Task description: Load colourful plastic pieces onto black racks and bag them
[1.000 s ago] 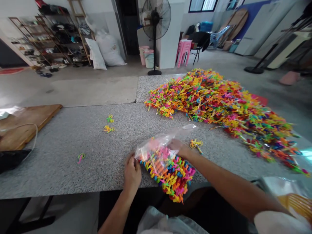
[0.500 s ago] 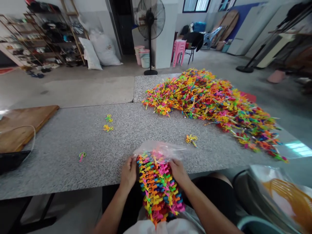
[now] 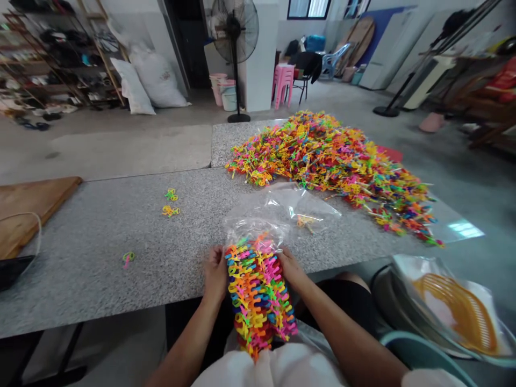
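A stacked bundle of coloured plastic toy pieces point(image 3: 258, 293) stands tilted between my hands at the table's near edge, its lower end against my lap. My left hand point(image 3: 215, 274) grips its left side and my right hand point(image 3: 291, 267) grips its right side. A clear plastic bag point(image 3: 278, 212) covers the bundle's top end and billows up over the table beyond it. A big heap of the same coloured pieces point(image 3: 326, 164) lies on the granite table point(image 3: 100, 236) at the far right.
Loose pieces lie on the table: two yellow-green ones point(image 3: 170, 203) and a green-pink one point(image 3: 128, 258). A wooden board point(image 3: 28, 207) is at the left. An orange basket in plastic point(image 3: 459, 312) sits low right. A standing fan point(image 3: 235, 37) is behind the table.
The bundle swung from lying across the table edge to upright between both hands. The bag has puffed up and out over the table. The view shifted right.
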Demonstrator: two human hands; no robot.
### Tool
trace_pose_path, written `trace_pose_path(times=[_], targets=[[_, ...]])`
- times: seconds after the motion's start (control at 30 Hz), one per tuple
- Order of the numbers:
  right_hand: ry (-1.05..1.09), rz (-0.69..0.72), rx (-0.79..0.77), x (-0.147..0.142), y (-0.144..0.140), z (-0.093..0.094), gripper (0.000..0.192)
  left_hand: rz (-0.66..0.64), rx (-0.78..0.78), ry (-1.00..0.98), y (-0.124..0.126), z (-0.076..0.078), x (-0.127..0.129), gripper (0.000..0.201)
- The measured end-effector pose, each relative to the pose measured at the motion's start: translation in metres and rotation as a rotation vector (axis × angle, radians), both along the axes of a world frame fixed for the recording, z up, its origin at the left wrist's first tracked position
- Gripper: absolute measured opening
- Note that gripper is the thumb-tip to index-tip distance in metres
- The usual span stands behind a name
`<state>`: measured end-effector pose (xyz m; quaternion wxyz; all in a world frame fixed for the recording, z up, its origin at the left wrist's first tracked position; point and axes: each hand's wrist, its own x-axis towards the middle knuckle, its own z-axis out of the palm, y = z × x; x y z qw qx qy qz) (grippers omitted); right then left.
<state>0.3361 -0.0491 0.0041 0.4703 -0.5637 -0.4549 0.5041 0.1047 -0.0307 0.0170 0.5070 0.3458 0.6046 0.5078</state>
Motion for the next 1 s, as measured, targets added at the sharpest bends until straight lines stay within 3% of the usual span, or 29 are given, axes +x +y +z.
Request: trace_pose_path(times=[0.2,0.33,0.53,0.63,0.8,1.0], targets=[[0.111,-0.081,0.079,0.001,0.003,-0.01,0.051,0.007,0.004,0.142,0.002,0.004,0.012,0.046],[0.154,-0.087,0.034,0.001,0.006,-0.011,0.044,-0.145,-0.052,0.243,0.005,0.002,0.013,0.041],[-0.307,0.057,-0.078,0.028,-0.003,-0.009,0.034,-0.408,0.069,0.441,-0.03,0.001,0.0,0.022],[-0.447,0.157,-0.129,0.036,-0.013,-0.006,0.032,-0.477,0.079,0.552,-0.04,0.002,-0.017,0.026],[-0.628,0.196,-0.029,0.034,-0.017,-0.005,0.032,-0.401,0.099,0.826,-0.027,0.004,-0.035,0.032],[-0.751,-0.066,0.198,0.022,0.0,0.0,0.012,-0.288,0.132,0.92,0.004,0.0,-0.03,0.025]])
